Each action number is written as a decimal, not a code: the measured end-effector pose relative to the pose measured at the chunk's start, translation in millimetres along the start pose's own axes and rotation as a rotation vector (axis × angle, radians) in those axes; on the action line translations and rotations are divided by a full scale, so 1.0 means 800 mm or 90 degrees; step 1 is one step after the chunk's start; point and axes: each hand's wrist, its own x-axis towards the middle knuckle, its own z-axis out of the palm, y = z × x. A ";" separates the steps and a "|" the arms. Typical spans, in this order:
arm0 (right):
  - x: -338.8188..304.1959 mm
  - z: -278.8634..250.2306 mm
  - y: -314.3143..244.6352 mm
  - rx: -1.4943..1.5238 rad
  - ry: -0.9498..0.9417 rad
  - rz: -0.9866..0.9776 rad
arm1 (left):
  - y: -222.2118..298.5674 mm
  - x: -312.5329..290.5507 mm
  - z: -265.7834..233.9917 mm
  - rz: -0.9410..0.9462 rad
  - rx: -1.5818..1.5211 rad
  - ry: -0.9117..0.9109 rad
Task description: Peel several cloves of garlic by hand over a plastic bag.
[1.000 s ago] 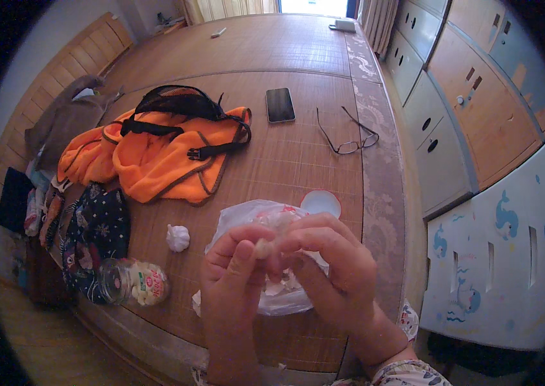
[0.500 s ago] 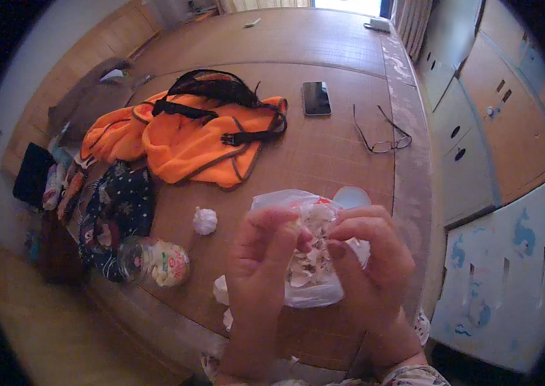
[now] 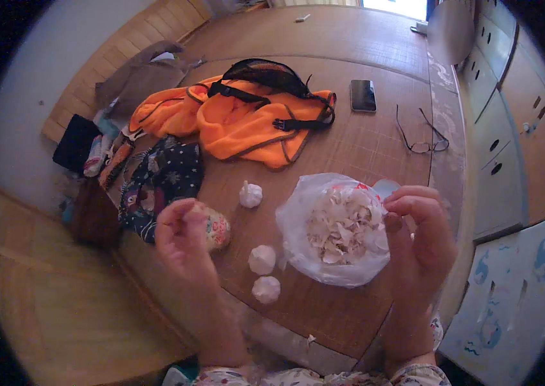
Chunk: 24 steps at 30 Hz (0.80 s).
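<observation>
My left hand (image 3: 185,241) is over a clear jar of peeled garlic cloves (image 3: 218,230), hiding much of it. Its fingers are curled together, and what they hold, if anything, is hidden. By the right rim of a white plastic bag (image 3: 292,215), my right hand (image 3: 422,241) has thumb and fingertips pinched together; anything between them is too small to make out. Dry garlic peels (image 3: 343,225) fill the bag. Between the jar and the bag lie three whole garlic bulbs: one farther off (image 3: 250,195), a middle one (image 3: 261,260) and a near one (image 3: 266,290).
Beyond the bulbs lies an orange cloth item with black straps (image 3: 240,132). A dark patterned cloth (image 3: 173,170) is left of it. A phone (image 3: 363,96) and eyeglasses (image 3: 422,147) lie at the far right. A pale round object (image 3: 385,188) sits behind the bag. Cabinets (image 3: 510,276) line the right.
My hands, close together over the bag before, are now wide apart. The left has moved left to the jar. The view has shifted, so everything sits farther right, and the bag's peels show fully.
</observation>
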 end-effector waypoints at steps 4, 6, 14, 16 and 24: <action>0.000 -0.017 0.005 -0.029 0.046 0.021 | -0.037 0.021 -0.031 -0.002 0.357 -0.054; -0.001 -0.018 0.005 -0.012 0.046 0.026 | -0.050 0.027 -0.047 0.003 0.353 -0.052; -0.002 -0.019 0.000 0.031 0.043 0.060 | -0.034 0.018 -0.037 0.198 0.485 -0.060; 0.000 -0.020 0.001 0.010 0.054 0.059 | -0.004 0.004 -0.005 0.143 0.155 -0.032; 0.010 -0.038 0.017 -0.114 0.044 0.053 | 0.029 -0.043 0.126 0.080 -0.386 -0.196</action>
